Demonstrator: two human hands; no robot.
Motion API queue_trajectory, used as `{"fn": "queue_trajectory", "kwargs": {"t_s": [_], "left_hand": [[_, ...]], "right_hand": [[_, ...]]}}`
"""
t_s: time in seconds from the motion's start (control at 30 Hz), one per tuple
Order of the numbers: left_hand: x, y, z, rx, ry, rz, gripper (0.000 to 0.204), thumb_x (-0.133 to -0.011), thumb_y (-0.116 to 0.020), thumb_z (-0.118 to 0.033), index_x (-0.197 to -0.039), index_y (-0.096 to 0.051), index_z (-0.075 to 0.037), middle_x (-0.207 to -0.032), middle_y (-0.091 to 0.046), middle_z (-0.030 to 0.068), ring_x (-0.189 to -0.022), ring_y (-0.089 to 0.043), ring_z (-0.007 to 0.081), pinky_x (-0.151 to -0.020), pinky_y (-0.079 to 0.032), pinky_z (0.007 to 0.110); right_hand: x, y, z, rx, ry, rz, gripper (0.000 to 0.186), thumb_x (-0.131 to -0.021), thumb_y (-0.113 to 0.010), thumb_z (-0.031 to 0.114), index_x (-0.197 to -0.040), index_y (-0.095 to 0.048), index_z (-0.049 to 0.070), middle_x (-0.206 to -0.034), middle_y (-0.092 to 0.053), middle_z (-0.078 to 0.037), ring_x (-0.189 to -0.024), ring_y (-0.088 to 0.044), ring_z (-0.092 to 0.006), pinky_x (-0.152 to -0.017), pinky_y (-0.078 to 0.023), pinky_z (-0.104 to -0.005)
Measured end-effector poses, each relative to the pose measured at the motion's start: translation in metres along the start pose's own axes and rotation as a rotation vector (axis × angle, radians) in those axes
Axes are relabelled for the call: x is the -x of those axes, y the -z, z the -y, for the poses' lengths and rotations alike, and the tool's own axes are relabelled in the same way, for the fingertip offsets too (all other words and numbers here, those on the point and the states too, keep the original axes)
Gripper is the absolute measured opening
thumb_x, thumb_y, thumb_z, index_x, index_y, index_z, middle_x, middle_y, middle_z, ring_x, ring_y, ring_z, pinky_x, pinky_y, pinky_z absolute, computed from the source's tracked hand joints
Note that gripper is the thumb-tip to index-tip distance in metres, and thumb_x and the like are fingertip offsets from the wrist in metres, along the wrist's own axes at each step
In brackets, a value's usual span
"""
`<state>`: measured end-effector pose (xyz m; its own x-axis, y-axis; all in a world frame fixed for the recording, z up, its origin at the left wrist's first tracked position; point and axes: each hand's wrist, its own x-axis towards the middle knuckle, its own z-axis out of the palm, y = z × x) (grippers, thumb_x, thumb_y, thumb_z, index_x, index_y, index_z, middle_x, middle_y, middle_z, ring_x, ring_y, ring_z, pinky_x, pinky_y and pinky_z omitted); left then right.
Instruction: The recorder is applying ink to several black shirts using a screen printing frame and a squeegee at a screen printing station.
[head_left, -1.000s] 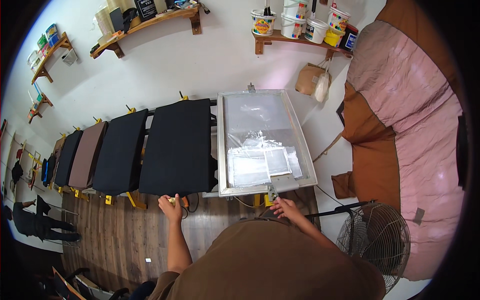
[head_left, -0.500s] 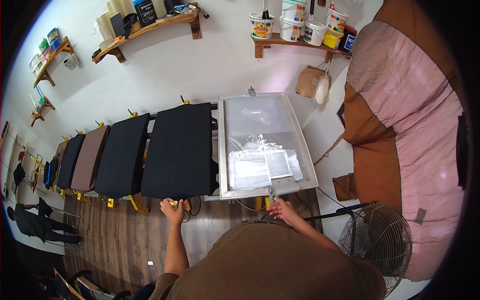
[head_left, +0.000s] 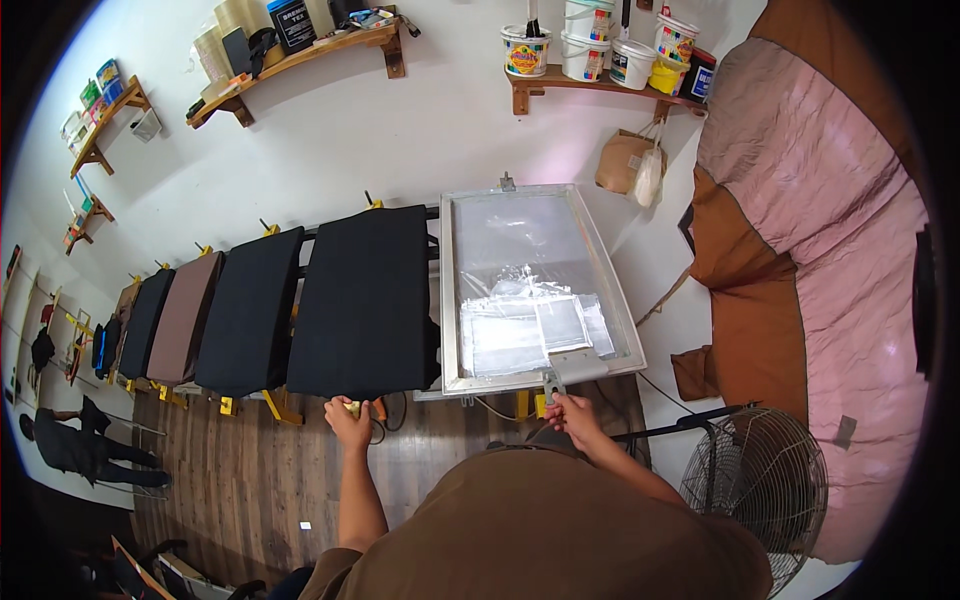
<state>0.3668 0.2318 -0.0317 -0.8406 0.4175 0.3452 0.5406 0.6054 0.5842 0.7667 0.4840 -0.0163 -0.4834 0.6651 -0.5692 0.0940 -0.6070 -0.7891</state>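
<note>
My left hand (head_left: 350, 428) is closed at the near edge of a black garment (head_left: 360, 300) stretched over a flat board. A small pale yellow piece (head_left: 351, 408) shows at its fingers; its kind is unclear. In my right hand (head_left: 576, 418) is the handle of a scraper with a wide grey blade (head_left: 574, 366). That blade lies over the near edge of a metal-framed printing screen (head_left: 452, 290), on the mesh side. White ink (head_left: 500, 335) is smeared across the lower mesh, around a rectangular patch.
More boards with black garments (head_left: 248, 310) and a mauve garment (head_left: 185, 318) line up leftward. A floor fan (head_left: 755, 490) stands at my right, near a hanging pink and brown cloth (head_left: 810, 200). Wall shelves hold tubs (head_left: 525, 52). Another person (head_left: 85, 440) stands far left.
The scraper's blade has slid slightly farther onto the screen, and my right hand has moved up with it. My left hand stays in place. The whole view has shifted a little.
</note>
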Motion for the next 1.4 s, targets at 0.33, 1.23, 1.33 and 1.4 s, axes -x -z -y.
{"fn": "queue_trajectory", "kwargs": {"t_s": [0.33, 1.23, 1.33, 1.4], "left_hand": [[-0.004, -0.002, 0.002, -0.033, 0.079, -0.002, 0.04, -0.078, -0.081, -0.018, -0.101, -0.05, -0.007, -0.107, -0.05, 0.0153, -0.106, -0.049, 0.039, -0.092, -0.041, 0.048], [-0.008, 0.003, 0.012, 0.034, 0.052, 0.145, 0.037, -0.078, -0.081, -0.018, -0.098, -0.052, -0.008, -0.106, -0.049, 0.0147, -0.104, -0.048, 0.0368, -0.092, -0.039, 0.046], [-0.009, 0.003, 0.015, 0.025, 0.044, 0.148, 0.036, -0.078, -0.081, -0.018, -0.097, -0.052, -0.008, -0.105, -0.049, 0.0143, -0.103, -0.048, 0.0363, -0.092, -0.039, 0.045], [-0.009, 0.002, 0.018, 0.025, 0.059, 0.156, 0.036, -0.078, -0.082, -0.018, -0.096, -0.052, -0.008, -0.105, -0.05, 0.0139, -0.102, -0.048, 0.0359, -0.092, -0.039, 0.045]], "right_hand": [[0.003, -0.002, 0.004, 0.003, -0.007, -0.004, 0.034, -0.097, -0.062, 0.034, -0.094, -0.067, 0.001, -0.08, -0.068, -0.009, -0.066, -0.06, -0.013, -0.059, -0.047, -0.0268], [-0.002, 0.003, 0.001, 0.059, -0.005, 0.017, 0.036, -0.097, -0.059, 0.037, -0.094, -0.066, 0.001, -0.076, -0.067, -0.008, -0.066, -0.061, -0.0148, -0.06, -0.048, -0.0287], [-0.003, 0.002, 0.001, 0.042, -0.037, 0.02, 0.037, -0.098, -0.058, 0.037, -0.095, -0.065, 0.001, -0.074, -0.066, -0.008, -0.066, -0.062, -0.0154, -0.061, -0.05, -0.03], [-0.002, 0.001, 0.002, 0.031, -0.063, 0.016, 0.037, -0.098, -0.058, 0.037, -0.096, -0.065, 0.001, -0.074, -0.065, -0.007, -0.066, -0.062, -0.0158, -0.062, -0.051, -0.0308]]}}
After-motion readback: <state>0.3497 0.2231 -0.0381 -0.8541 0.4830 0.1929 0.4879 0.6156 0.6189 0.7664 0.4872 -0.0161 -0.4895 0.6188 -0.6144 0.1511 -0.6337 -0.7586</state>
